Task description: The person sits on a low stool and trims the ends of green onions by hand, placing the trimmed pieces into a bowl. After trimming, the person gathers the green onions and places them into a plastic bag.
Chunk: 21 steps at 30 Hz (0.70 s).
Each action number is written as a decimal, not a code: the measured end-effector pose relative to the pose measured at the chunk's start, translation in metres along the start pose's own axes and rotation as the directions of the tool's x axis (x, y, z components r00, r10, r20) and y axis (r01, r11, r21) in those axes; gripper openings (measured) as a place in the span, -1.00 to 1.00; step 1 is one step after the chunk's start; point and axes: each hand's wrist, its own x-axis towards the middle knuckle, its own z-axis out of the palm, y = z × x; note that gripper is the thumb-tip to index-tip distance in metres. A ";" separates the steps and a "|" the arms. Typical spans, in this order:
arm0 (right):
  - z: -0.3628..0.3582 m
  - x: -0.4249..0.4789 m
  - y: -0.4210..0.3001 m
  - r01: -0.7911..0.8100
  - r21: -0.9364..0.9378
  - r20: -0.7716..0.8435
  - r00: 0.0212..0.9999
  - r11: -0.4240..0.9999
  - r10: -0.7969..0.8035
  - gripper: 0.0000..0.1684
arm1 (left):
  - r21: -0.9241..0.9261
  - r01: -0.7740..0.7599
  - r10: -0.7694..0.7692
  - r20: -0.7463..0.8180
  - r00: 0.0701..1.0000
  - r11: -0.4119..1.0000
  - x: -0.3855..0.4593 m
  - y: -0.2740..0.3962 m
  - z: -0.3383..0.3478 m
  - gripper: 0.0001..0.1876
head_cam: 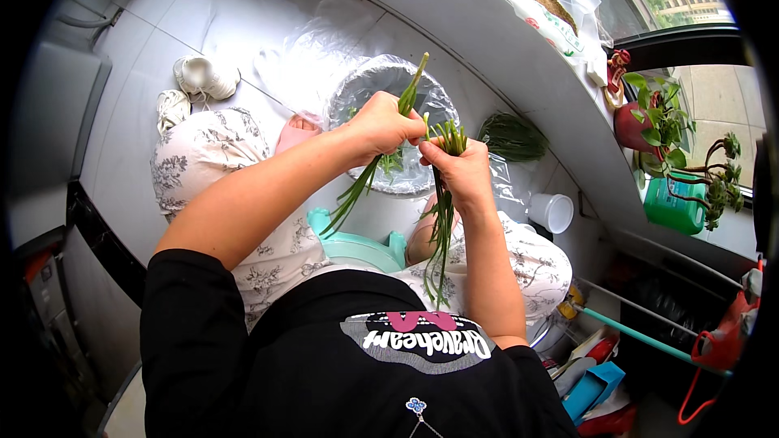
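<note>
My left hand (pixel 384 123) holds a few long green chive-like stalks (pixel 357 191), with their pale ends up and the leaves trailing down to the left. Close beside it, my right hand (pixel 464 169) is closed around a thicker bunch of the same greens (pixel 442 234), cut ends up, leaves hanging over my lap. The fingertips of both hands nearly meet. Beneath them stands a round bin lined with clear plastic (pixel 433 94), with some green scraps (pixel 392 161) inside. More dark green leaves (pixel 512 137) lie on the floor to the right.
A white plastic tub (pixel 551 212) lies at the right, near the wall. A turquoise stool (pixel 359 249) shows between my legs. Clear plastic film (pixel 298 67) and white shoes (pixel 204 78) are on the tiles at left. Potted plants (pixel 660 112) and a green jug (pixel 675 204) stand on the ledge.
</note>
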 end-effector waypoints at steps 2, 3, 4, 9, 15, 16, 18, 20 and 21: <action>0.001 0.000 -0.002 -0.016 0.007 -0.002 1.000 1.000 0.016 -0.89 | 0.012 -0.020 0.020 -0.005 1.000 1.000 0.000 -0.001 -0.001 -0.95; 0.001 0.000 -0.003 -0.022 0.014 -0.001 1.000 1.000 0.022 -0.89 | 0.020 -0.028 0.028 -0.006 1.000 0.999 0.001 -0.001 -0.001 -0.95; 0.000 0.000 -0.004 -0.028 0.021 0.000 1.000 0.999 0.028 -0.89 | 0.028 -0.035 0.036 -0.007 0.999 0.999 0.001 -0.002 -0.001 -0.95; -0.005 -0.001 -0.011 -0.137 0.096 0.067 0.989 0.986 0.131 -0.85 | 0.244 -0.225 0.246 -0.059 0.968 0.943 0.007 -0.009 -0.003 -0.89; -0.012 -0.002 -0.012 -0.214 0.191 0.119 0.974 0.958 0.194 -0.82 | 0.623 -0.157 0.308 -0.142 0.941 0.766 0.015 -0.006 -0.013 -0.81; -0.013 -0.002 -0.012 -0.224 0.204 0.124 0.972 0.953 0.202 -0.83 | 0.663 -0.111 0.294 -0.170 0.941 0.740 0.016 -0.006 -0.013 -0.80; -0.015 -0.002 -0.012 -0.239 0.220 0.134 0.968 0.946 0.213 -0.83 | 0.668 -0.068 0.202 -0.125 0.971 0.741 0.011 -0.002 -0.013 -0.80; -0.016 -0.001 -0.011 -0.250 0.228 0.143 0.965 0.941 0.221 -0.83 | 0.570 -0.126 0.200 -0.068 0.977 0.812 0.011 -0.007 -0.013 -0.82; -0.016 -0.001 -0.010 -0.255 0.232 0.154 0.963 0.939 0.224 -0.83 | 0.456 -0.204 0.249 -0.039 0.968 0.866 0.012 -0.012 -0.011 -0.83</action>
